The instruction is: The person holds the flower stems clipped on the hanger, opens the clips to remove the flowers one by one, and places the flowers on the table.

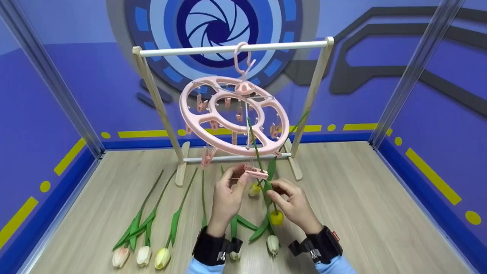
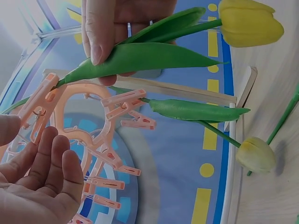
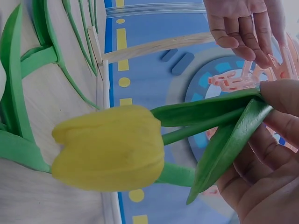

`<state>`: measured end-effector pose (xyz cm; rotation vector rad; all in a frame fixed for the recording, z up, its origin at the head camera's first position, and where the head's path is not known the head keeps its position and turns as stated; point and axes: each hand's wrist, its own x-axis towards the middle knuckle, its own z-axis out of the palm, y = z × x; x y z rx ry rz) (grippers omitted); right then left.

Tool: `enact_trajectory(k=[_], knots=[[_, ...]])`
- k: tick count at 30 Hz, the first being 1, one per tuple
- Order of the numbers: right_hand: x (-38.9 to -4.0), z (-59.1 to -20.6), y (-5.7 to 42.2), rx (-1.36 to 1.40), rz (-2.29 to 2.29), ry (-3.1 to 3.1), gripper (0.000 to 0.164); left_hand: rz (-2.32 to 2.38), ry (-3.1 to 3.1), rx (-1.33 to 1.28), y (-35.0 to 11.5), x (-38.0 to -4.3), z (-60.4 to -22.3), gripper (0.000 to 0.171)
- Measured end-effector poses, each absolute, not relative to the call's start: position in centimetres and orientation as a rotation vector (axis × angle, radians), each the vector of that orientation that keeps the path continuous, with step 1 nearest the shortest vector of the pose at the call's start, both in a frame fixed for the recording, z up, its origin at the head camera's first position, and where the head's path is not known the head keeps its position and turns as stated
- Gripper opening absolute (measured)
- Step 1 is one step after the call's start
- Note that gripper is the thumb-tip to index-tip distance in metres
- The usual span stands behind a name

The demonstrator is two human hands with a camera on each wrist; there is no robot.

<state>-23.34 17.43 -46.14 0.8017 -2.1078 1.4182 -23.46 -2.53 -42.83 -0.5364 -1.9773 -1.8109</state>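
My left hand [image 1: 228,196] pinches a pink clothespin [image 1: 257,173] that hangs from the round pink drying hanger [image 1: 218,142]. In the left wrist view the stem of a yellow tulip [image 2: 252,23] passes at the clothespin's jaw end. Beside it, my right hand [image 1: 293,203] holds that tulip by its stem and leaf base, thumb against the fingers. The bloom [image 3: 110,149] points down, the stem rises toward the hanger. Behind it another, paler yellow tulip [image 2: 256,155] hangs bloom-down from a second clothespin [image 2: 124,102].
A wooden rack with a white top bar [image 1: 182,51] carries the hanger by its hook. More clothespins dangle from the ring. On the table [image 1: 380,213] lie a pinkish tulip [image 1: 121,257], a white tulip [image 1: 144,255], a pale yellow tulip [image 1: 163,258] and further whitish ones near my wrists.
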Motion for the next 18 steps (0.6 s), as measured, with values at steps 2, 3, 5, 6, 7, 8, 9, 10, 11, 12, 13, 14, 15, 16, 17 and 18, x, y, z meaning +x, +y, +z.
enact_trajectory(k=[2,3,5,6,7,8,9,10,11,12,13,14,15,16,17,18], knots=[[-23.31,-46.17,17.43,0.791,1.408,-2.099,0.022,-1.795,-1.977,-0.538,-2.47,-23.45,-42.86,0.029],[-23.3,-46.17,17.44,0.785,1.404,-2.095,0.022,-1.79,-1.977,-0.539,-2.44,-23.46,-42.9,0.029],[-23.29,-46.22,17.41,0.772,1.395,-2.087,0.022,-1.774,-1.978,-0.539,-2.42,-23.46,-42.96,0.028],[-23.28,-46.22,17.39,0.768,1.39,-2.082,0.022,-1.765,-1.98,-0.54,-2.41,-23.45,-42.99,0.028],[-23.28,-46.21,17.38,0.767,1.388,-2.076,0.022,-1.76,-1.981,-0.54,-2.41,-23.44,-43.02,0.028],[-23.27,-46.16,17.38,0.767,1.389,-2.073,0.022,-1.754,-1.983,-0.539,-2.4,-23.44,-43.03,0.028],[-23.25,-46.12,17.38,0.766,1.391,-2.07,0.022,-1.748,-1.985,-0.54,-2.4,-23.44,-43.04,0.028],[-23.24,-46.07,17.38,0.765,1.393,-2.069,0.022,-1.743,-1.987,-0.54,-2.39,-23.44,-43.04,0.027],[-23.23,-46.0,17.39,0.765,1.396,-2.069,0.021,-1.74,-1.991,-0.541,-2.38,-23.44,-43.03,0.027],[-23.19,-45.93,17.41,0.765,1.4,-2.071,0.021,-1.738,-1.996,-0.54,-2.37,-23.43,-43.01,0.027],[-23.16,-45.85,17.43,0.765,1.404,-2.076,0.02,-1.736,-2.002,-0.538,-2.36,-23.43,-42.99,0.026],[-23.14,-45.79,17.46,0.763,1.406,-2.081,0.019,-1.732,-2.009,-0.537,-2.35,-23.42,-42.95,0.026],[-23.13,-45.76,17.49,0.76,1.405,-2.086,0.019,-1.729,-2.015,-0.535,-2.34,-23.41,-42.91,0.025],[-23.13,-45.73,17.51,0.757,1.403,-2.091,0.018,-1.727,-2.022,-0.53,-2.32,-23.38,-42.88,0.024],[-23.13,-45.71,17.54,0.753,1.398,-2.096,0.018,-1.725,-2.028,-0.526,-2.32,-23.35,-42.84,0.023],[-23.14,-45.71,17.57,0.751,1.393,-2.1,0.018,-1.725,-2.033,-0.523,-2.31,-23.33,-42.8,0.022]])
